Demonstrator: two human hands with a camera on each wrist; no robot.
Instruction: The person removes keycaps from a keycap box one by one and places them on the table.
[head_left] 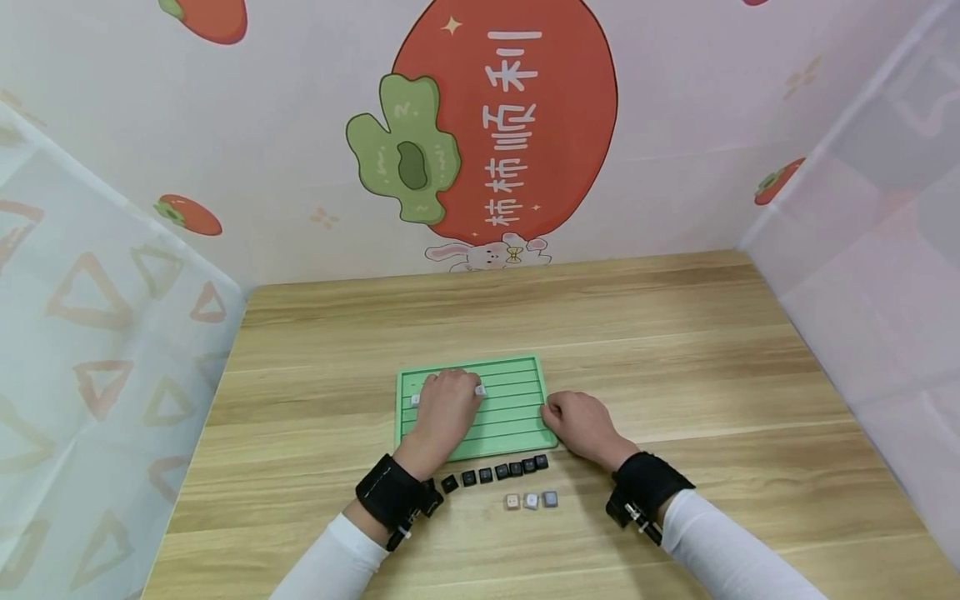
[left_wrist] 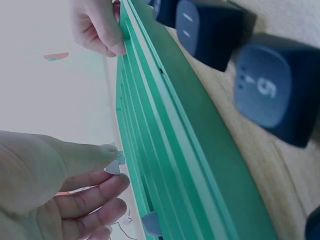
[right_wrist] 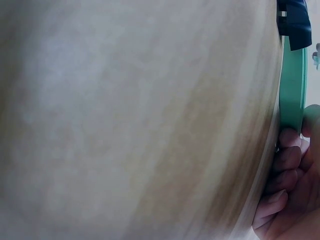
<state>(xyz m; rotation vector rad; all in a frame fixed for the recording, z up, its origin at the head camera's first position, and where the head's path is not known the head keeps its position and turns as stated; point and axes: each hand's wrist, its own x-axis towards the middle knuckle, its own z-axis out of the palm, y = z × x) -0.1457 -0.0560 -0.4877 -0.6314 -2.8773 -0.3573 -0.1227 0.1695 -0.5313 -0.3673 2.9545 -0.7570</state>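
A green grooved tray lies on the wooden table. Over its middle, my left hand pinches a small white keycap between thumb and fingertips, close to the grooves; its other fingers are loosely bent. Another pale keycap sits in a groove near the tray's left side. At the tray's right edge, my right hand grips the rim, thumb over the top and curled fingers against the outer side, as the right wrist view shows.
Several black keycaps form a slanting row just in front of the tray. Closer to me on the table are 3 light keycaps, side by side. A printed cloth backdrop stands behind, with fabric panels at both sides.
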